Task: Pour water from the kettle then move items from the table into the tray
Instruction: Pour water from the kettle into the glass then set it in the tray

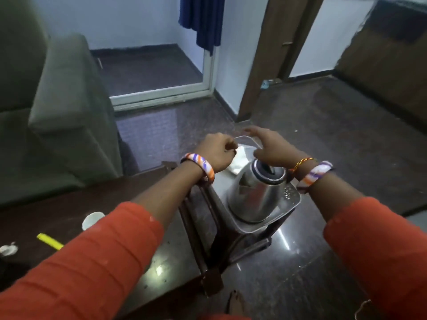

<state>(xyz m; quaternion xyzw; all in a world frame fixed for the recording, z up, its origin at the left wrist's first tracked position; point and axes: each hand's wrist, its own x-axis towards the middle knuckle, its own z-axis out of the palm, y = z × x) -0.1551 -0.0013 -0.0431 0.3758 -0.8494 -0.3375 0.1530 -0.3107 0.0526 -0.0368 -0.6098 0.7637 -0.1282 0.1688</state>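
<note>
A steel kettle (255, 195) with a dark lid stands upright in a silver tray (292, 205) that juts past the right end of the dark table (97, 204). White folded items (240, 161) lie at the tray's far end. My left hand (216, 152) is closed in a fist over them; whether it holds anything I cannot tell. My right hand (270, 145) hovers above the tray's far rim, behind the kettle, fingers spread and empty. A white cup (92, 220) and a yellow pen-like stick (49, 241) rest on the table at the left.
A small white object (8, 249) lies at the table's left edge. A grey-green armchair (57, 107) stands behind the table. Dark polished floor surrounds the tray, with a glass door, a blue curtain (203, 19) and a wooden door frame beyond.
</note>
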